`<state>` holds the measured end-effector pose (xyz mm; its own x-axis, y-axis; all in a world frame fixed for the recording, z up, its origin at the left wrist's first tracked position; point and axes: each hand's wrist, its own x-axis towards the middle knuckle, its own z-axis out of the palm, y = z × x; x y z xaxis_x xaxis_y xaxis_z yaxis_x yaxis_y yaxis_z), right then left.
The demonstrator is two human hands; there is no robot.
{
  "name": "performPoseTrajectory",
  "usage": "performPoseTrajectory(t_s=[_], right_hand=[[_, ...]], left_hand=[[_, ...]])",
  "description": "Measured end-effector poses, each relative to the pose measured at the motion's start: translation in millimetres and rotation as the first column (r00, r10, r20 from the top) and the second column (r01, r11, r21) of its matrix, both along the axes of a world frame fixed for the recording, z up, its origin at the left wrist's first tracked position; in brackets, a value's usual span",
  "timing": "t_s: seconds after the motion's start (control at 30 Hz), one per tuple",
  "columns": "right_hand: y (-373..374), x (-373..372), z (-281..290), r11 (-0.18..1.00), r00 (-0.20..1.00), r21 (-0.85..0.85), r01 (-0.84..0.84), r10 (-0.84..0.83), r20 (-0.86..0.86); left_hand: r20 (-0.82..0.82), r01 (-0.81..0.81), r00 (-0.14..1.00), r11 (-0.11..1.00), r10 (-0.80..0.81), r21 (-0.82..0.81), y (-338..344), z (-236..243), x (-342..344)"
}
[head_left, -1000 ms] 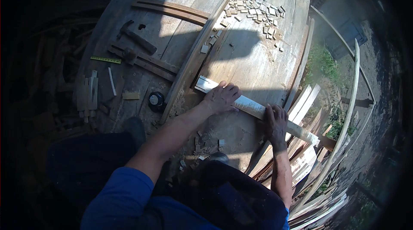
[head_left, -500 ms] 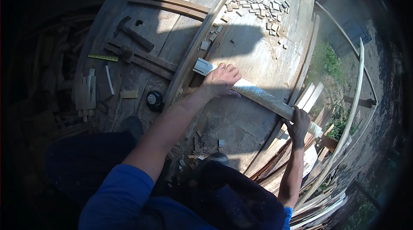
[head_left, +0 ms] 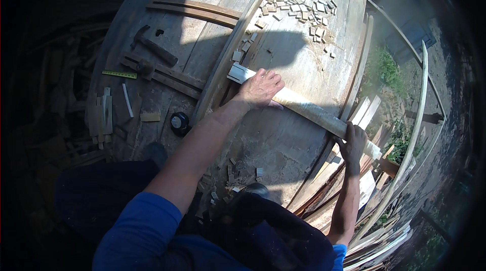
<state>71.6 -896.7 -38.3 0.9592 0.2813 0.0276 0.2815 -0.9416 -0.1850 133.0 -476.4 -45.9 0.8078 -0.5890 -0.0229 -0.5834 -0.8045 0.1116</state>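
A long pale wooden board (head_left: 311,111) lies slanted across the workbench, its left end marked with two dark slots or lines. My left hand (head_left: 261,89) is wrapped over the board near that end, fingers on top and thumb along the near edge. Towards the other end, my right hand (head_left: 353,142) grips the board where it passes over the bench's right edge. The left end rests close to a long wooden batten (head_left: 226,53) running across the bench. Small cut wood pieces (head_left: 237,56) lie between the batten and the board.
Many small wood offcuts (head_left: 298,3) are scattered at the far side. Left of the batten lie a hammer (head_left: 156,49), a yellow measuring strip (head_left: 120,74), paired wooden rails (head_left: 195,10) and a round black object (head_left: 179,123). Long planks (head_left: 324,190) lean at the right edge.
The board and both hands keep nearly the same place. The whole view has shifted slightly, with bench items a little further left.
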Motion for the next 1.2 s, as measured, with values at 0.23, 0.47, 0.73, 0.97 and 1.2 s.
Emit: performPoseTrajectory(t_s=[0.23,0.47,0.73,0.97,1.2], right_hand=[[0.6,11.6,0.1,1.0,0.999,0.001,0.019,-0.019,-0.027],[-0.6,16.9,-3.3,0.998,0.999,0.03,0.048,-0.048,-0.023],[-7.8,0.7,4.5,0.999,0.999,0.046,0.026,-0.024,-0.032],[-47.4,-52.4,25.5,0.941,0.936,-0.054,-0.334,0.325,-0.136],[-51.9,-42.0,27.8,0.883,0.61,0.353,0.309,0.101,-0.786]], left_hand=[[0.04,0.009,0.999,1.0,-0.01,0.018,-1.4,0.4,12.3],[0.063,0.039,0.997,0.998,-0.043,0.056,-3.6,-1.8,30.9],[-0.041,0.059,0.997,0.995,-0.062,-0.075,-9.0,10.7,14.2],[-0.496,0.087,0.858,0.989,-0.134,-0.116,0.8,22.8,-63.3],[-0.039,0.05,0.998,0.999,-0.05,-0.003,-4.5,50.5,-96.7]])
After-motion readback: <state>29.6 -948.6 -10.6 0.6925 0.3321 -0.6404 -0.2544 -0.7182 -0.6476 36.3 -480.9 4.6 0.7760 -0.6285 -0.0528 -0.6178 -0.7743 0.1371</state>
